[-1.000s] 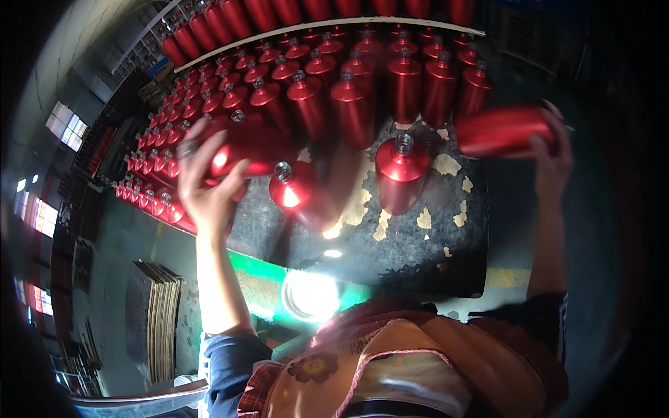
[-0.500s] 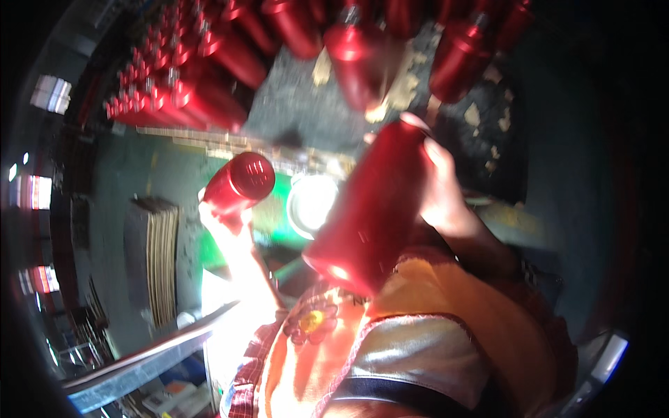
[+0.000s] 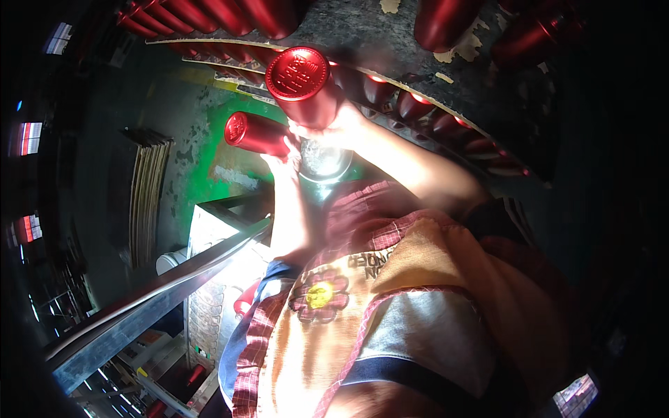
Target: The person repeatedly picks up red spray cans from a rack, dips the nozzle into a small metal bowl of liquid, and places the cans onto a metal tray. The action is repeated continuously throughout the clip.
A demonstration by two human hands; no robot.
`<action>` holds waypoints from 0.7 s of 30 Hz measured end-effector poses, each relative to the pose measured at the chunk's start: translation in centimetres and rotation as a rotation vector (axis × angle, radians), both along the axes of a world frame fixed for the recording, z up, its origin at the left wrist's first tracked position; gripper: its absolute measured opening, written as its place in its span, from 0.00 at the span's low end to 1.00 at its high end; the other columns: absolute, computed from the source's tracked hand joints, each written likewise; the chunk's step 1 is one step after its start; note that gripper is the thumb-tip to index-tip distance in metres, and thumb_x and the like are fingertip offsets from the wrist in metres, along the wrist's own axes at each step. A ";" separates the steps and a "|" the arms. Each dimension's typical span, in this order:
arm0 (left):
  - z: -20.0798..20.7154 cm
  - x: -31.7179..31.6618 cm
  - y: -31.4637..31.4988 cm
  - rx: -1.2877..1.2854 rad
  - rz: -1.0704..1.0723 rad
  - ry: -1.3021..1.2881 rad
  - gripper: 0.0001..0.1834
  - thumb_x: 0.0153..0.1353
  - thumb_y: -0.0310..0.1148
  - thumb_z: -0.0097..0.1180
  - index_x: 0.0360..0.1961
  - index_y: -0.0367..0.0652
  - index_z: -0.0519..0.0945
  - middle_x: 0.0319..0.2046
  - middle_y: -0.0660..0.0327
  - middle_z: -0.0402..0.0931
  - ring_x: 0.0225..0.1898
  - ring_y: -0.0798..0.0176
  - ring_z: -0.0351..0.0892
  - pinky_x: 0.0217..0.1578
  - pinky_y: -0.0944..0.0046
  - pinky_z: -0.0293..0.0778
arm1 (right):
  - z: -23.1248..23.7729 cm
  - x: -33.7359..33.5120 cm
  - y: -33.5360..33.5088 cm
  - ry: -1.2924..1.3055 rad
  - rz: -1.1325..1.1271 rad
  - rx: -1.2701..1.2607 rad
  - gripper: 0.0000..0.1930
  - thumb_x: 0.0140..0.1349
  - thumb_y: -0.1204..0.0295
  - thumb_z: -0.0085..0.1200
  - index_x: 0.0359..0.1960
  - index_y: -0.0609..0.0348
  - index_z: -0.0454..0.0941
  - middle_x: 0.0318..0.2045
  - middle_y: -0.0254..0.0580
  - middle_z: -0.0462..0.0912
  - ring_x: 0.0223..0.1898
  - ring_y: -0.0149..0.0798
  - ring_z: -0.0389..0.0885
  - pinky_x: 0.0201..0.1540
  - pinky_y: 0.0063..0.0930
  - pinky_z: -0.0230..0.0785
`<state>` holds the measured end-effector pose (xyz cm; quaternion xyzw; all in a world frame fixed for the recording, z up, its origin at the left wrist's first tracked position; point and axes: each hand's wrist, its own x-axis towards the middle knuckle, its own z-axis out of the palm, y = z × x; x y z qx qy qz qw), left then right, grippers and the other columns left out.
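My left hand (image 3: 284,159) is closed round the neck end of a red metal bottle (image 3: 259,134), which lies tilted with its base turned to the left. Just above it, my right hand (image 3: 341,127) grips a second red metal bottle (image 3: 298,87) by its lower side. The round base of that one, with raised marks, faces up toward me. Both bottles are close together, and the fingers are partly hidden behind them. Under the hands stands a brightly lit round container (image 3: 325,161).
Several red bottles (image 3: 268,15) stand on a worn dark board (image 3: 355,31) at the far side, with more on a layer beneath its curved edge. A stack of flat sheets (image 3: 148,202) leans at left. A metal rail (image 3: 160,299) crosses the lower left, beside a white machine (image 3: 209,306).
My right hand has raised its bottle away from my body, its base now facing me. My left hand has come inward with its bottle. The view has shifted over the board.
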<state>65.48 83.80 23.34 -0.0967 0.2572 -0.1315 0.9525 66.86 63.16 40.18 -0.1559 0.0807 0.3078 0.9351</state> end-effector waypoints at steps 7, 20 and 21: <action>-2.3 -0.1 2.0 -0.156 0.092 -0.057 0.36 0.53 0.46 0.68 0.59 0.37 0.72 0.53 0.42 0.73 0.50 0.40 0.77 0.37 0.56 0.89 | -2.1 0.2 1.7 0.179 0.086 0.172 0.33 0.68 0.40 0.43 0.61 0.55 0.70 0.53 0.52 0.79 0.51 0.52 0.81 0.50 0.50 0.81; 24.3 2.3 0.1 0.899 0.016 -0.786 0.30 0.64 0.53 0.56 0.64 0.53 0.71 0.57 0.52 0.75 0.55 0.48 0.77 0.54 0.46 0.77 | 20.9 -13.6 -25.7 -0.855 -0.495 -1.171 0.24 0.64 0.60 0.55 0.60 0.57 0.73 0.59 0.49 0.75 0.56 0.43 0.77 0.61 0.39 0.69; 27.9 3.4 -1.8 1.225 0.098 -0.872 0.33 0.64 0.51 0.58 0.65 0.46 0.69 0.56 0.52 0.75 0.56 0.52 0.76 0.56 0.50 0.76 | 22.6 -14.3 -26.5 -0.903 -0.519 -1.404 0.23 0.63 0.62 0.57 0.59 0.56 0.75 0.59 0.48 0.75 0.57 0.42 0.76 0.61 0.38 0.69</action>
